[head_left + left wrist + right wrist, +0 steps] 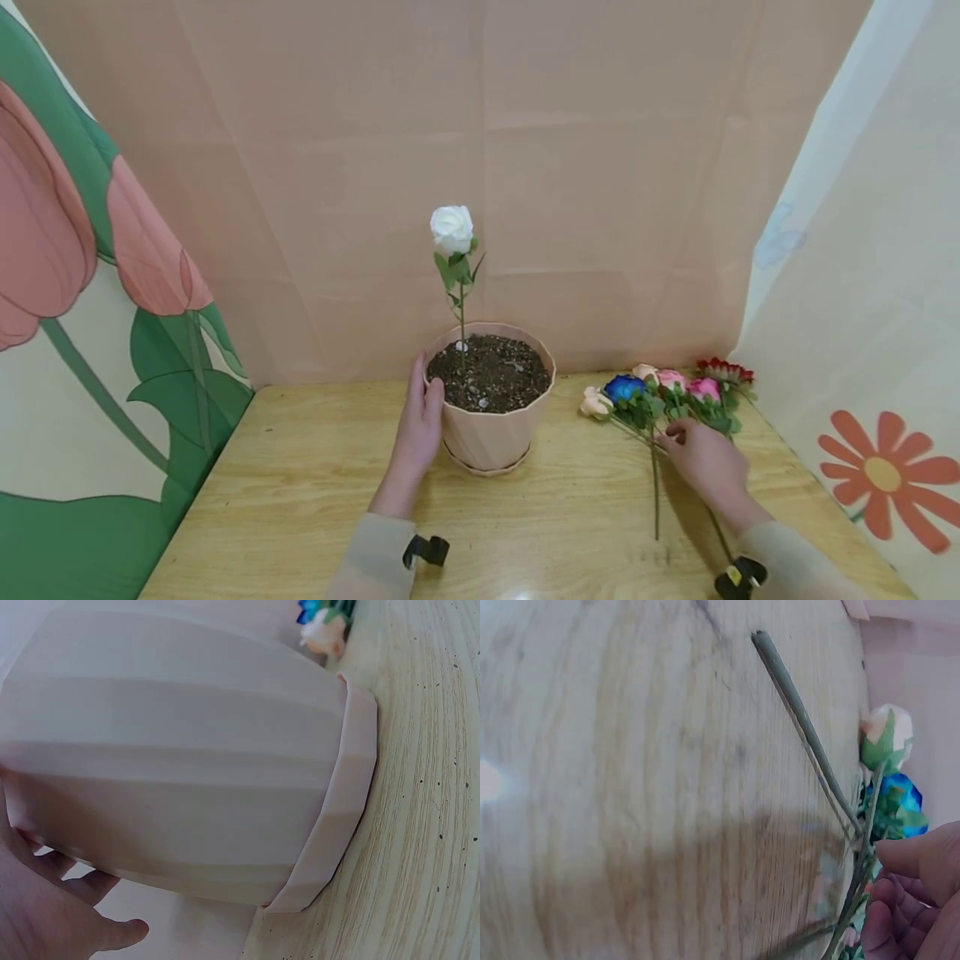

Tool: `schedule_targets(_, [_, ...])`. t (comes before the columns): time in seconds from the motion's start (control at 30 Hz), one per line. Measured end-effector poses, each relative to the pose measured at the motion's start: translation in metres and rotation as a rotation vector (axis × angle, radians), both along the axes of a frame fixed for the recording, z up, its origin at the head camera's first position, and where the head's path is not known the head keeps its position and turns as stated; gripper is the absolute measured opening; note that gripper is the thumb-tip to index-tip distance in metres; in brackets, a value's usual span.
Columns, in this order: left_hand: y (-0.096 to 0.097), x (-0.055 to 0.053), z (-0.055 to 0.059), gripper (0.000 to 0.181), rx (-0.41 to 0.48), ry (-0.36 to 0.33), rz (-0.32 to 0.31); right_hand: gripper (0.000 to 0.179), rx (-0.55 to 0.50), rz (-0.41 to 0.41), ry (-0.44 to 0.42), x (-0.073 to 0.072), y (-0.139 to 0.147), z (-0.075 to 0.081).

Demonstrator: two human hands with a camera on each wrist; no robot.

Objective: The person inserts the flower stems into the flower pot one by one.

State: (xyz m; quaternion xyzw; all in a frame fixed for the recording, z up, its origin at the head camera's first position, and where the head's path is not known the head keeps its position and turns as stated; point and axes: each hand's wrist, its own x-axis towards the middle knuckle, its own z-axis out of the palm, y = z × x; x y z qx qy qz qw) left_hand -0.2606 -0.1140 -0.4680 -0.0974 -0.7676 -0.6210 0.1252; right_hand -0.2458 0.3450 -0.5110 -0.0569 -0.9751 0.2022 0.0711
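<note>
A pale pink flowerpot (487,437) on a matching saucer holds dark soil (495,375), and a white rose (452,229) stands upright in it. My left hand (422,417) rests against the pot's left side, fingers and thumb extended near the rim; the left wrist view shows the pot wall (172,765) close up. On the right, my right hand (705,462) has bent fingers at the crossing stems (861,851) of a peach rose (889,739) and a blue rose (624,388). Whether its fingertips pinch a stem cannot be told.
Pink roses (705,389) and a dark red flower (725,372) lie in the same pile on the wooden table (315,492). A plain pinkish backdrop (600,208) rises behind the table, with flower-printed sheets (885,475) on both sides.
</note>
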Motion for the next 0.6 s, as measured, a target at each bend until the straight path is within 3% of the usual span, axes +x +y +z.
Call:
schedule_targets(0.13, [0.001, 0.0, 0.001, 0.064, 0.003, -0.001, 0.001, 0.029, 0.014, -0.003, -0.006, -0.001, 0.007, 0.0])
schedule_targets(0.37, [0.001, 0.0, 0.001, 0.064, 0.008, -0.001, 0.0, 0.02, 0.039, 0.027, -0.098, -0.002, 0.011, 0.002])
schedule_targets(0.6, [0.0, -0.002, -0.001, 0.064, 0.009, -0.009, 0.0, 0.025, 0.011, 0.023, -0.042, 0.003, 0.012, 0.013])
